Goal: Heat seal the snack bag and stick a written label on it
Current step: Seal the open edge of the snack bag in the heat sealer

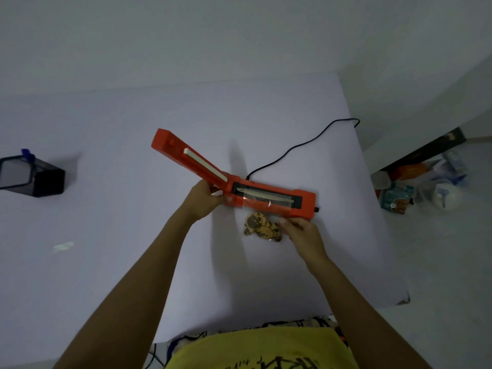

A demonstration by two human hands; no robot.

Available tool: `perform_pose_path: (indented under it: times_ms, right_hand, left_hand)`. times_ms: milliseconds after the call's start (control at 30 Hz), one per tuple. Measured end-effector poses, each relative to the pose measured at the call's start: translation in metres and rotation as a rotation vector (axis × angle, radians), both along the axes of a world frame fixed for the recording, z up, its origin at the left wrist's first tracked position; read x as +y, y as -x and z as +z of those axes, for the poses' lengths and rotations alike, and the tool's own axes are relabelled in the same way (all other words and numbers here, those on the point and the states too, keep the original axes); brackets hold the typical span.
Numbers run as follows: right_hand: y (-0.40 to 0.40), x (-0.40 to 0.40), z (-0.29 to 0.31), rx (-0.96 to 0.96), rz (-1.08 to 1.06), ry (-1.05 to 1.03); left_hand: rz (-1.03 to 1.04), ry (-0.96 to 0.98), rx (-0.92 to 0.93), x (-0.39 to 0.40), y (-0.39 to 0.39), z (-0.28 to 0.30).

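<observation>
An orange heat sealer [277, 202] lies in the middle of the white table [133, 262], its lid arm [186, 158] raised up to the left. A clear snack bag [262, 222] with chocolate-chip cookies inside lies in front of it, its open top edge laid over the sealing strip. My left hand [206, 199] pinches the bag's left top corner at the sealer's hinge. My right hand [300, 230] grips the bag's right side just below the sealer. A small white label [63, 246] lies on the table at the left.
A black mesh pen holder [32, 177] with a blue pen stands at the far left. The sealer's black cord [298, 147] runs off the table's right edge. Packets and bottles [415, 187] sit on the floor to the right.
</observation>
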State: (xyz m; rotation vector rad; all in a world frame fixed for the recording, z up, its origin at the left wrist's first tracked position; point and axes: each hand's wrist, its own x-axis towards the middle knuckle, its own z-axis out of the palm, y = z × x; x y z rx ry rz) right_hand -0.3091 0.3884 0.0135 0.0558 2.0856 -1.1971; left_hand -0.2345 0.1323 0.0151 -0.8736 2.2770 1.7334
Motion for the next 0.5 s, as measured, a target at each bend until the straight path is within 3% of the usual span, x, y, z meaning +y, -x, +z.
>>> perform_pose_path:
  times_ms: [267, 500]
  right_hand:
    - [-0.005, -0.004, 0.011, 0.154, 0.006, 0.024]
    - [-0.002, -0.015, 0.032, 0.279, 0.017, 0.026]
  left_hand:
    - [-0.028, 0.069, -0.004, -0.001, 0.006, -0.001]
    - [0.059, 0.013, -0.007, 0.0, 0.001, -0.009]
